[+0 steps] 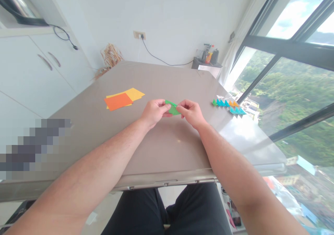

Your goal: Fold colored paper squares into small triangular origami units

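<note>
Pinching opposite ends of the green paper (175,110), our left hand (153,112) and right hand (191,112) are nearly closed. We judge it light, easily creased, best held by its edges.

I'm holding smooth, matt green paper (174,110); the tabletop (161,144) is looking smooth and glossy, my dark trousers (198,209) matt cloth.

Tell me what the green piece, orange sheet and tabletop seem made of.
Green piece: seemingly folded matte paper, with straight edges. Orange sheet: likely matte paper, lying flat, crisp-cornered. Tabletop: smooth, glossy laminate or stone, unclear which; window glare shows on it.
</note>
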The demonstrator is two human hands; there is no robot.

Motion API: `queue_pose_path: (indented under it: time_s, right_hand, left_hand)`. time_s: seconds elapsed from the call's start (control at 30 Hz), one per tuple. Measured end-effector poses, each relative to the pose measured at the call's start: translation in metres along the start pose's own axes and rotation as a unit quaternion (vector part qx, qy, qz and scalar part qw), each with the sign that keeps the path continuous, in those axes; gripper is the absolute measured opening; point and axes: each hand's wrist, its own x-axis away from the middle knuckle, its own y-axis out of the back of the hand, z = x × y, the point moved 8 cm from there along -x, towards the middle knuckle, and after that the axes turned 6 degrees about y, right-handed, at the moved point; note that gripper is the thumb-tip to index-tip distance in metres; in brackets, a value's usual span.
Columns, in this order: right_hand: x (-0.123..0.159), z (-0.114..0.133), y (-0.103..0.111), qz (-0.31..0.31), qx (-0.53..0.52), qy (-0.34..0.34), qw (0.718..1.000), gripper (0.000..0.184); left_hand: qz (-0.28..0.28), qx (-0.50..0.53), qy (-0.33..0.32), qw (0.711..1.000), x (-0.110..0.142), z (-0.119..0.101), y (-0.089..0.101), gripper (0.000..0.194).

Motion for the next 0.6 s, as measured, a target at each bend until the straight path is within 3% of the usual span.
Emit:
queue_pose_path:
  time_s: [0.17,0.6]
  right_hand:
    - [-0.0010,-0.0027,-0.0064,0.018,-0.040,0.004,0.999,0.031]
    - [-0.0021,-0.0096,-0.0071,0.013,-0.001,-0.003,1.000,0.022]
  left_hand:
    - [0.005,0.010,-0.005,1.000,-0.0010,0.0034,-0.0018,0.025]
    - [-0.015,-0.013,0.012,1.000,0.0023,-0.0010,-0.0033,0.013]
